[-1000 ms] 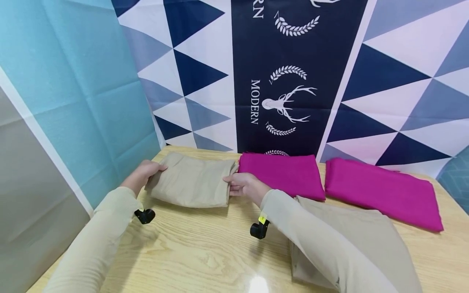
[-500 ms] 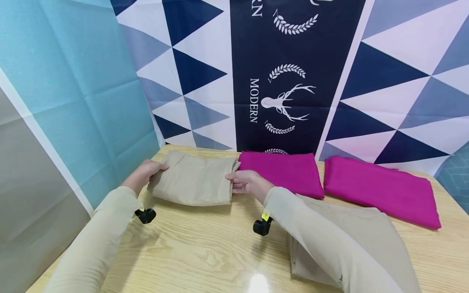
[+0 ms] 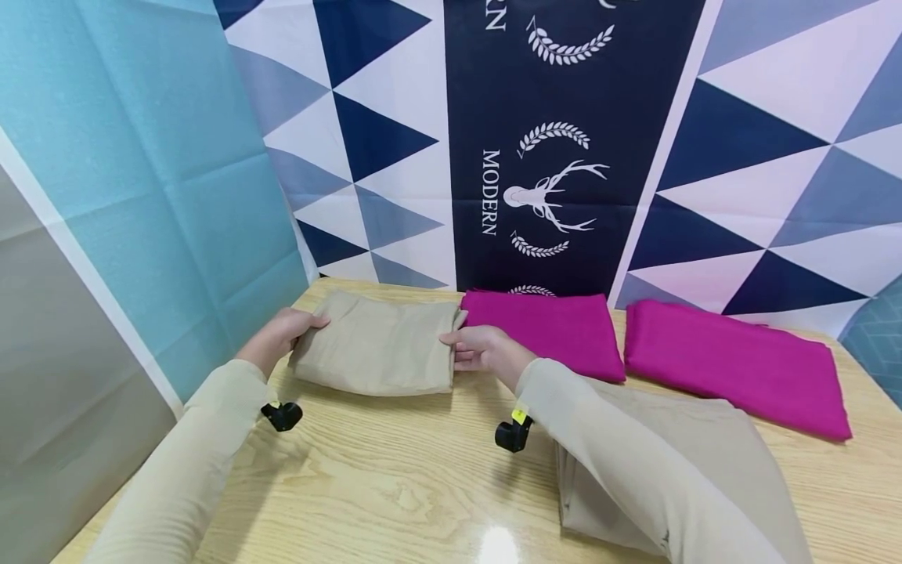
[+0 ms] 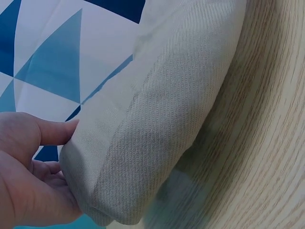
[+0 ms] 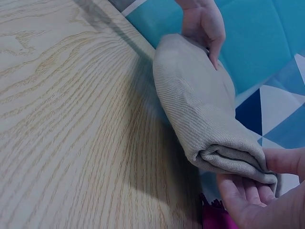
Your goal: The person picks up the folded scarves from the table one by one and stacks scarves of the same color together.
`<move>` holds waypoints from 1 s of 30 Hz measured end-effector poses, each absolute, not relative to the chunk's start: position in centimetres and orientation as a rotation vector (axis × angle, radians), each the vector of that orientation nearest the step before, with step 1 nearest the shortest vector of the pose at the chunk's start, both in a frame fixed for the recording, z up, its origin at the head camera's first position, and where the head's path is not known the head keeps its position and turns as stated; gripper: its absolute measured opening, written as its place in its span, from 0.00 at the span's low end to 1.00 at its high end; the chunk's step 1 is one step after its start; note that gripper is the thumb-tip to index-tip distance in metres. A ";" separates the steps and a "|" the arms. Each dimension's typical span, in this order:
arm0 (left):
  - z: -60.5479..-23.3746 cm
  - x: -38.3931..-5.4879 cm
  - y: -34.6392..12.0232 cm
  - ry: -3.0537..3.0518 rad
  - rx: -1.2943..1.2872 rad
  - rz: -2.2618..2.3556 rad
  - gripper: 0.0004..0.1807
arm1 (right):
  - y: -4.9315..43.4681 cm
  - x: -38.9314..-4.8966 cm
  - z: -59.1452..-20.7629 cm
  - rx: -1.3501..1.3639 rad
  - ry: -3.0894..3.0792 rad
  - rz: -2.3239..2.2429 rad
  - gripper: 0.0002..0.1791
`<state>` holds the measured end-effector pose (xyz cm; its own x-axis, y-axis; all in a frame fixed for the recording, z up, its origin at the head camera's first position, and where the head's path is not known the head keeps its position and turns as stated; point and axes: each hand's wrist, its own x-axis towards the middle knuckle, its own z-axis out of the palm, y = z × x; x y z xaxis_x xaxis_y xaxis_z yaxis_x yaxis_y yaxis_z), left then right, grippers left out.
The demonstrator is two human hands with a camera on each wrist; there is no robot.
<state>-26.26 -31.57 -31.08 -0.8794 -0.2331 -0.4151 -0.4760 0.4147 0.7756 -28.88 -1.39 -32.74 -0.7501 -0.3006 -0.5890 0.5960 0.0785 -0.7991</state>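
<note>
A folded beige cloth (image 3: pixel 377 345) is at the table's back left in the head view. My left hand (image 3: pixel 287 329) pinches its left end, thumb on top. At the opposite end my right hand (image 3: pixel 482 350) grips it, thumb above and fingers underneath. In the left wrist view the cloth (image 4: pixel 147 109) has a rounded, ribbed front edge, raised off the wood near my left hand (image 4: pixel 33 171). The right wrist view shows the folded layers of the cloth (image 5: pixel 200 105) between the thumb and fingers of my right hand (image 5: pixel 271 200).
Two folded magenta cloths, one middle (image 3: pixel 546 333) and one right (image 3: pixel 736 368), lie along the back of the wooden table (image 3: pixel 380 486). A larger folded beige cloth (image 3: pixel 690 439) lies at right, partly under my right sleeve. Patterned fabric (image 3: pixel 550 117) hangs behind.
Both hands and the beige cloth between them have shifted slightly to the right, toward the middle magenta cloth. The grip of each hand looks the same. The other cloths have stayed put.
</note>
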 end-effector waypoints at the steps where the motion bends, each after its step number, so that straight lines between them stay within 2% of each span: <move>1: -31.1 -26.3 -31.6 2.425 -0.619 1.452 0.33 | -1.3 -28.9 -32.7 0.296 1.705 -1.749 0.26; 30: -31.0 -25.5 -31.0 2.344 -0.516 1.559 0.30 | 1.0 -28.8 -32.7 0.207 1.662 -1.764 0.29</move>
